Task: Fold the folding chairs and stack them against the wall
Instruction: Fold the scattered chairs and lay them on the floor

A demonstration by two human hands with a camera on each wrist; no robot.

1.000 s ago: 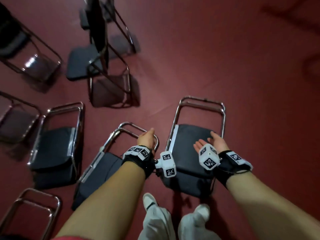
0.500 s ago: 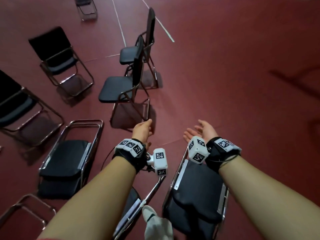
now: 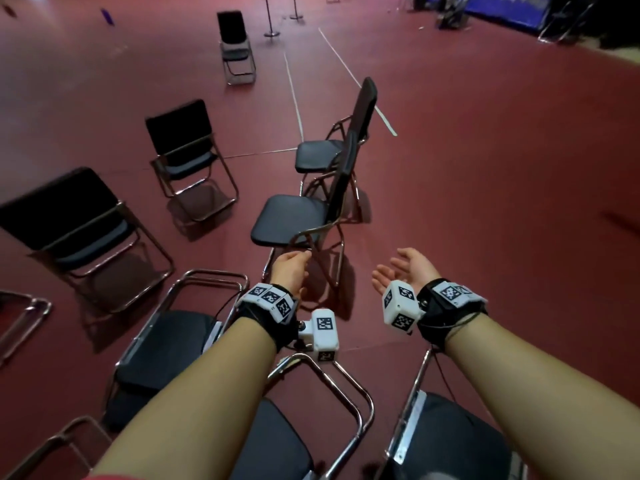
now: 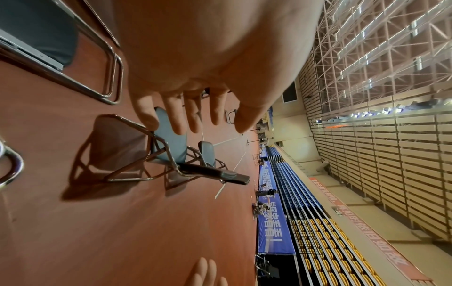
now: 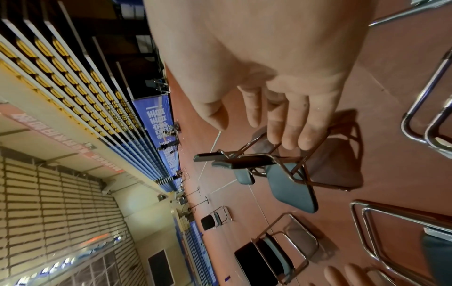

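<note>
Both my hands are empty and held out over the red floor. My left hand [image 3: 291, 268] hangs relaxed with fingers loose [image 4: 193, 118], just short of the front edge of an unfolded black chair [image 3: 291, 220]. My right hand [image 3: 405, 268] is open, palm turned inward, fingers straight [image 5: 281, 123]. A second unfolded chair [image 3: 318, 155] stands right behind the first. Folded chairs lie flat on the floor below my arms: one under my left forearm [image 3: 325, 393], one under my right [image 3: 450, 434], one further left [image 3: 166, 341].
More unfolded chairs stand at the left [image 3: 79, 223], [image 3: 187, 154] and far back [image 3: 237, 46]. Chrome frames [image 3: 24, 317] lie at the left edge. White floor lines [image 3: 294, 95] run away. Open red floor spreads to the right; stands and banners [image 4: 274, 228] line the far side.
My head has lifted from the folded chairs at my feet toward the standing chairs. Both hands rose off the folded chairs and moved forward, empty.
</note>
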